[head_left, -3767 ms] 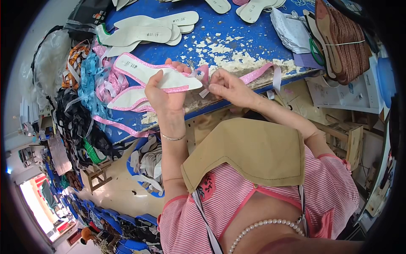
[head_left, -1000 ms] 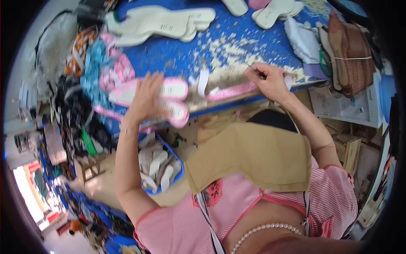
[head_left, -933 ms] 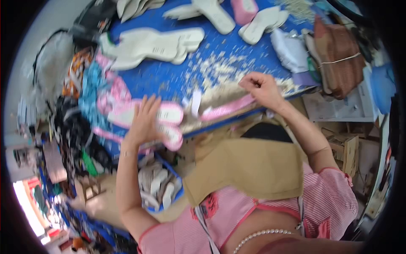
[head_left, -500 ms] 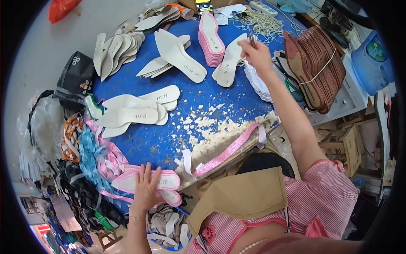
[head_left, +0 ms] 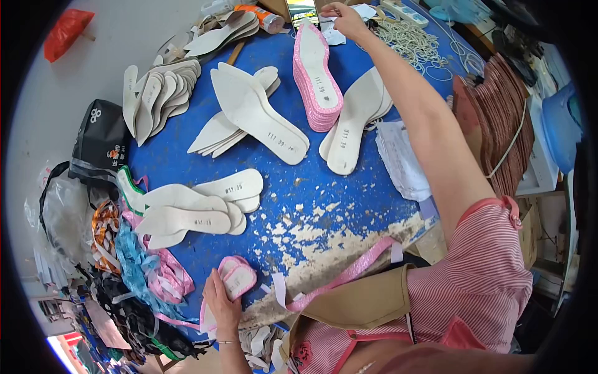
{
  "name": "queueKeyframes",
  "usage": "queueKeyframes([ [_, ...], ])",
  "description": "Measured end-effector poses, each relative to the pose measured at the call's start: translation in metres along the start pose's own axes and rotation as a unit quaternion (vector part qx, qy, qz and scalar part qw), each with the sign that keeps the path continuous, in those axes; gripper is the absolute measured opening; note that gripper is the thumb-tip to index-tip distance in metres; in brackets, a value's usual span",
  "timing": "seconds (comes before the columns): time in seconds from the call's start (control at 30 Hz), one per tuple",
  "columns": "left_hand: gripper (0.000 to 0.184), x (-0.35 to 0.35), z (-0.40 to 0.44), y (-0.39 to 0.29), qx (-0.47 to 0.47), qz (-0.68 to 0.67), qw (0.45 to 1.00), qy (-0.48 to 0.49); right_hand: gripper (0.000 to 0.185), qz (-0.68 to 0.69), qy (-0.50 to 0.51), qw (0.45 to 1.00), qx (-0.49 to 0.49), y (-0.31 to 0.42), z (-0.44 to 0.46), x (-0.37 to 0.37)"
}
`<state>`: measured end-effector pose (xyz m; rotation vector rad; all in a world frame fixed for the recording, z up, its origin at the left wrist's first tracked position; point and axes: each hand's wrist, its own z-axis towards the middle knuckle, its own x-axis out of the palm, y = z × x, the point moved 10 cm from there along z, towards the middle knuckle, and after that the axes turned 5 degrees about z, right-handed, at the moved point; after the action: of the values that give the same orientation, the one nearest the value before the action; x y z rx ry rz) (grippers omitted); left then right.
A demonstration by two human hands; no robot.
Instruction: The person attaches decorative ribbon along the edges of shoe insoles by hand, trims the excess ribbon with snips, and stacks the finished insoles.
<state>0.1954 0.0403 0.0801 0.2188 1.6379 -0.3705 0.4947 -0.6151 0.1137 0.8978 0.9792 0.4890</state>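
My left hand [head_left: 221, 305] is closed on a pair of pink-edged insoles [head_left: 240, 278] at the table's near left edge, covering much of them. At the far side of the table, my right hand [head_left: 346, 21] reaches beside a phone [head_left: 303, 12] with a lit screen. Its index finger points toward the phone, and I see nothing held in it. Just below the phone stands a stack of pink-edged insoles [head_left: 317, 75]. A pink glittery strip [head_left: 349, 268] with white ends lies along the front edge.
White insoles lie in several piles, including a centre pile [head_left: 255, 118], a left pile [head_left: 187, 209] and a right pile [head_left: 355, 124]. Tangled cord [head_left: 411, 47] lies at the back right. Brown soles [head_left: 492, 118] are bundled at the right. Coloured strips [head_left: 134, 262] hang at the left edge.
My right hand has moved from the right-hand insoles to the phone, whose screen is now brighter. My left hand has turned the pink-edged insoles it rested on. The camera view has shifted.
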Motion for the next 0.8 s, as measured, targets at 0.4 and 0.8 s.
queueKeyframes([
  [0.4, 0.076, -0.001, 0.013, -0.012, 0.063, 0.035, 0.996, -0.043, 0.041, -0.204, 0.147, 0.948, -0.197, 0.012, 0.052, 0.044],
  [0.8, 0.076, -0.005, 0.006, -0.013, 0.057, 0.008, 0.998, -0.023, 0.029, 0.097, -0.228, 0.968, -0.038, 0.026, 0.024, -0.053],
])
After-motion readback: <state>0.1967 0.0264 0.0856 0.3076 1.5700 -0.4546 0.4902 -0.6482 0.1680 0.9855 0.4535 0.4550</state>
